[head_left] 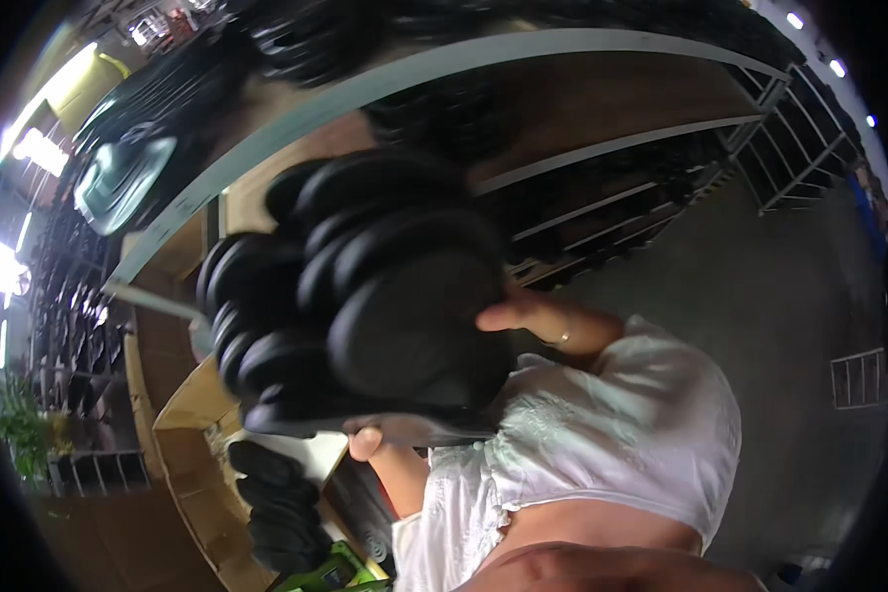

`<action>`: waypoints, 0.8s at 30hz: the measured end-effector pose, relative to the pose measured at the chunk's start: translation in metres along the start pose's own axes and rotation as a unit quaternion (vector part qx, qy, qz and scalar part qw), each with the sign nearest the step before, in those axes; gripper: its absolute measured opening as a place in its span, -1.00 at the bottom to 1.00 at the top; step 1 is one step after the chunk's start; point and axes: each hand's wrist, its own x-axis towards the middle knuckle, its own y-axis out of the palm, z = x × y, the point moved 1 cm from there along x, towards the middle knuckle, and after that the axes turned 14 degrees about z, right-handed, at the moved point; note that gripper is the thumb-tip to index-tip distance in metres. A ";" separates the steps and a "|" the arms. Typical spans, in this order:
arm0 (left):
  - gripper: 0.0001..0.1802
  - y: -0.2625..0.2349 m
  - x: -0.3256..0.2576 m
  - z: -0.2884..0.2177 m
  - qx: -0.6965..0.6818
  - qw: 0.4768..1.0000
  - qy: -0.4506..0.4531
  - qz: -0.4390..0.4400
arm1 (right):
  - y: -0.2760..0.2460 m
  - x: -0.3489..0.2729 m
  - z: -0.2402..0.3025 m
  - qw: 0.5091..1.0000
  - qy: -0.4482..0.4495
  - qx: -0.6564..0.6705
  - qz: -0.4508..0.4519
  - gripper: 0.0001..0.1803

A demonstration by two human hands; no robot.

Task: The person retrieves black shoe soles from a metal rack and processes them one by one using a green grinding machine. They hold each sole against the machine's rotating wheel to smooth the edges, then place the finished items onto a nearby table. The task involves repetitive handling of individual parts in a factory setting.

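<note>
Head view: black discs (both hands)

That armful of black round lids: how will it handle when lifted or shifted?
The stack of black round lids is probably rigid: each disc keeps its shape. It looks apt to slide, since the discs overlap loosely and unevenly. Likely bulky rather than light; the right hand steadies its side and the left hand supports it from below.

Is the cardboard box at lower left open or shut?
Open: the box's flaps stand apart, and black round parts show inside, below the stack both hands hold.
</note>
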 end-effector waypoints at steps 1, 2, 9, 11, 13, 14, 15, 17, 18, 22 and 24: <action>-0.16 0.010 0.025 0.030 -0.008 0.998 -0.034 0.051 | -0.013 -0.039 0.020 0.998 0.011 -0.006 -0.068 0.02; -0.14 0.026 0.050 0.050 -0.017 0.995 -0.047 0.091 | -0.030 -0.071 0.030 0.995 -0.017 -0.021 -0.095 -0.08; -0.35 0.192 0.181 0.112 -0.082 0.971 -0.208 0.086 | -0.069 -0.165 0.110 0.909 -0.073 0.006 -0.411 -0.42; -0.41 0.226 0.211 0.121 -0.117 0.958 -0.248 0.089 | -0.082 -0.157 0.146 0.911 -0.060 0.044 -0.406 -0.43; -0.38 0.249 0.247 0.112 -0.179 0.925 -0.307 0.131 | -0.086 -0.133 0.179 0.909 -0.032 0.078 -0.407 -0.45; -0.43 0.255 0.270 0.112 -0.173 0.924 -0.316 0.126 | -0.121 -0.138 0.192 0.927 0.013 0.096 -0.362 -0.48; -0.46 0.256 0.293 0.110 -0.162 0.927 -0.320 0.114 | -0.134 -0.125 0.204 0.942 -0.009 0.104 -0.320 -0.50; -0.35 0.269 0.331 0.109 -0.135 0.931 -0.310 0.139 | -0.196 -0.131 0.225 0.945 -0.072 -0.213 -0.239 -0.47; -0.30 0.266 0.348 0.107 -0.149 0.939 -0.274 0.145 | -0.213 -0.110 0.239 0.985 -0.002 -0.048 -0.164 -0.48; -0.13 0.217 0.379 0.116 -0.229 0.933 -0.186 0.204 | -0.272 -0.045 0.209 0.914 -0.066 -0.039 -0.398 -0.54; -0.25 0.223 0.356 0.120 -0.184 0.962 -0.085 0.182 | -0.342 -0.062 0.209 0.939 -0.065 -0.134 -0.309 -0.53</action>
